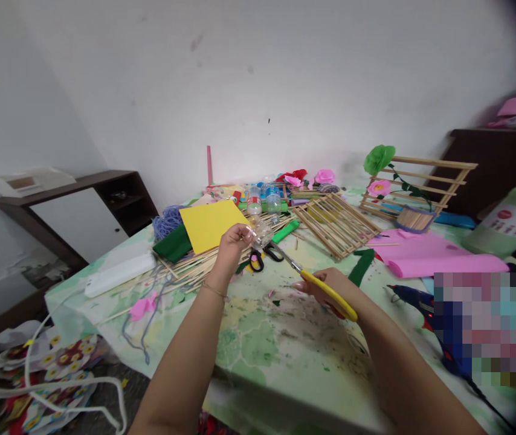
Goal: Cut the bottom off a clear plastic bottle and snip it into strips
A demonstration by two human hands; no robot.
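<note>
My left hand [235,237] pinches the edge of a clear plastic piece [263,232], which looks like part of a cut bottle; its full outline is hard to make out. In my right hand [324,283] are scissors with yellow handles [330,293]. Their metal blades point up and left, with the tips at the plastic; I cannot tell whether they cut into it. Just below lies a second pair of scissors with black handles [257,261]. Behind the plastic stand two clear bottles, one with a red label [254,202] and one with a blue label [273,199].
Thin wooden sticks [199,266] and a yellow sheet [212,225] lie left. A stick lattice [337,225] and pink paper [439,257] lie right, before a stick stand with paper flowers [421,181]. A blue glue gun [414,297] and a white power strip [119,275] flank the table.
</note>
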